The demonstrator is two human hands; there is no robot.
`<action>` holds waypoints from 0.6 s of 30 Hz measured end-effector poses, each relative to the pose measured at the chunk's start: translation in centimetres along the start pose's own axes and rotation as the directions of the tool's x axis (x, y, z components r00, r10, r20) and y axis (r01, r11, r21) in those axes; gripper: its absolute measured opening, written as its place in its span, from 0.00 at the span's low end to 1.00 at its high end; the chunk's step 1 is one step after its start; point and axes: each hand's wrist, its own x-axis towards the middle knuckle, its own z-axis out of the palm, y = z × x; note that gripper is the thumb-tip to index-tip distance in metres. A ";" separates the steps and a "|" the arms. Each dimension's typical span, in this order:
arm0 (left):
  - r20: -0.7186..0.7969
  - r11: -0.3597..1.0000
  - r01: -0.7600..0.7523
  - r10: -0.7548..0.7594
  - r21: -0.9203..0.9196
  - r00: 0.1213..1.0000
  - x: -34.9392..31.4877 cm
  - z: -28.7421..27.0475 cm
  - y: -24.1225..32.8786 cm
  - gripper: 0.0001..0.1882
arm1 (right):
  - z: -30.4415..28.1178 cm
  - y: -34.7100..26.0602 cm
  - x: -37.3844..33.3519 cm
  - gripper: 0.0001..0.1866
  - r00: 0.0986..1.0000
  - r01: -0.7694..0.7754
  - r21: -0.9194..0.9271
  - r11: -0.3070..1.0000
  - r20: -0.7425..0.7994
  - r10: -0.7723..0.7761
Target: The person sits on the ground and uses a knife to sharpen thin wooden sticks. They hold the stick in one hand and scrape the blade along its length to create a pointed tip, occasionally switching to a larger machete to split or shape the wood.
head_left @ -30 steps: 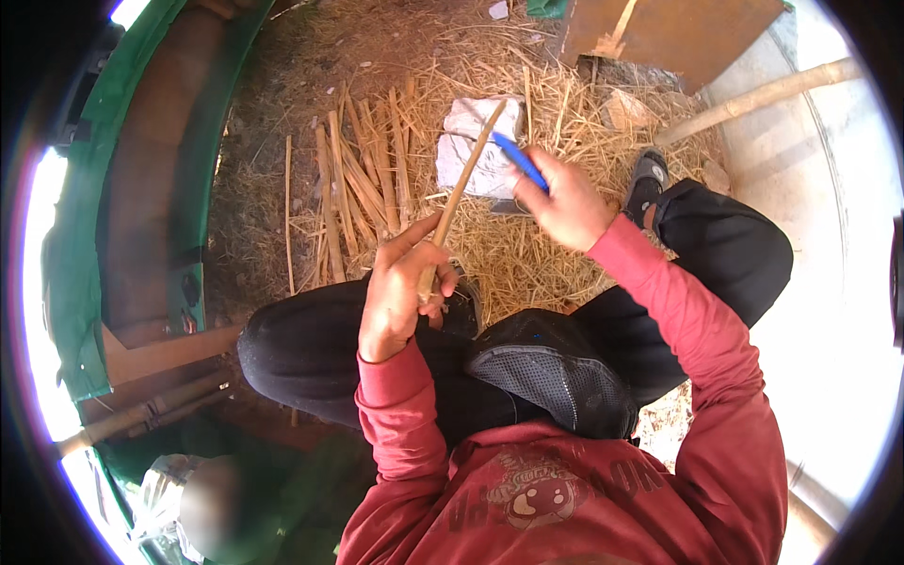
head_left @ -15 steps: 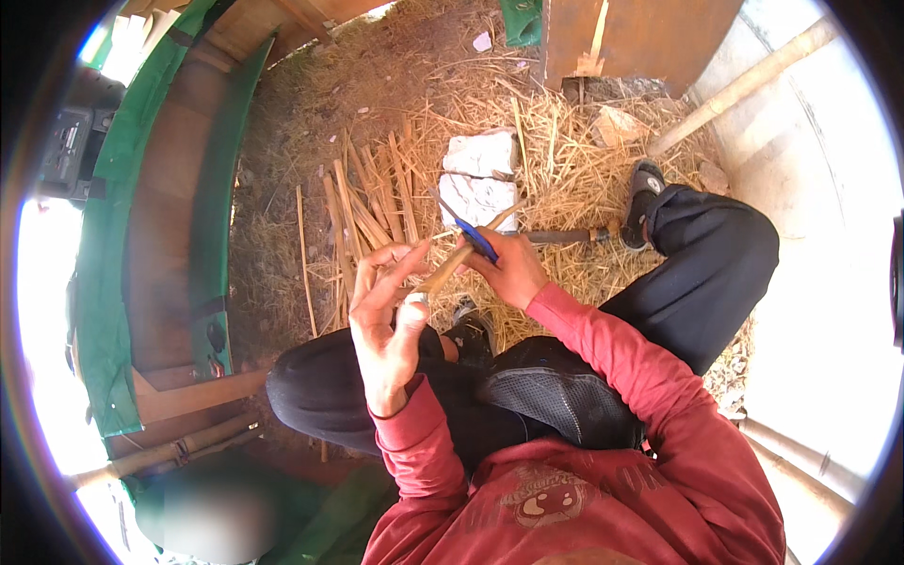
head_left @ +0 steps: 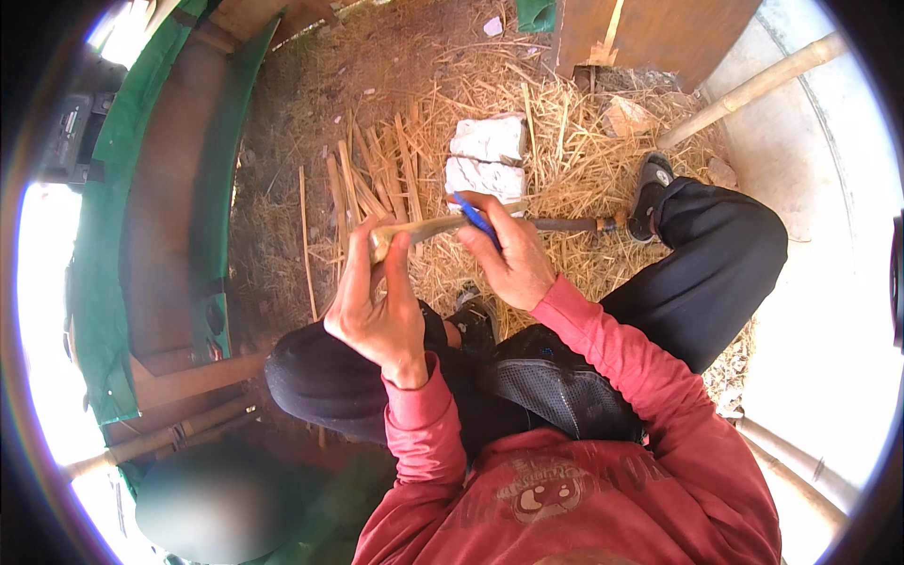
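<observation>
My left hand is closed around the near end of a pale bamboo stick, which lies almost level in front of me. My right hand grips a blue-handled knife, with the handle resting against the stick's upper side. The blade is hidden behind my fingers and the stick. Both hands hover above my knees in black trousers. Just beyond them a white stone block sits on the straw.
Several split bamboo strips lie on the straw left of the block. A dark rod lies by my shoe. A green tarp runs along the left. At the upper right stand a bamboo pole and a wooden board.
The stick has dropped from a steep upward slant to nearly level. My right hand has brought the knife left and down onto it, and both hands have drawn closer together.
</observation>
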 end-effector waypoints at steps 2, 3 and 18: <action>0.065 0.993 0.034 -0.041 0.110 0.997 -1.1 0.6 -1.7 0.10 | 0.3 0.7 -0.8 0.11 0.999 0.028 -0.077 0.997 -0.027 -0.031; 0.096 0.986 0.045 -0.061 0.161 0.994 -1.4 0.8 -2.1 0.11 | 0.5 1.1 -1.3 0.11 1.000 -0.010 -0.112 0.994 0.008 0.011; 0.035 0.991 -0.095 0.092 0.093 0.995 -0.1 0.5 -0.7 0.13 | -0.3 0.2 -2.4 0.11 0.997 -0.074 -0.109 0.991 -0.015 0.073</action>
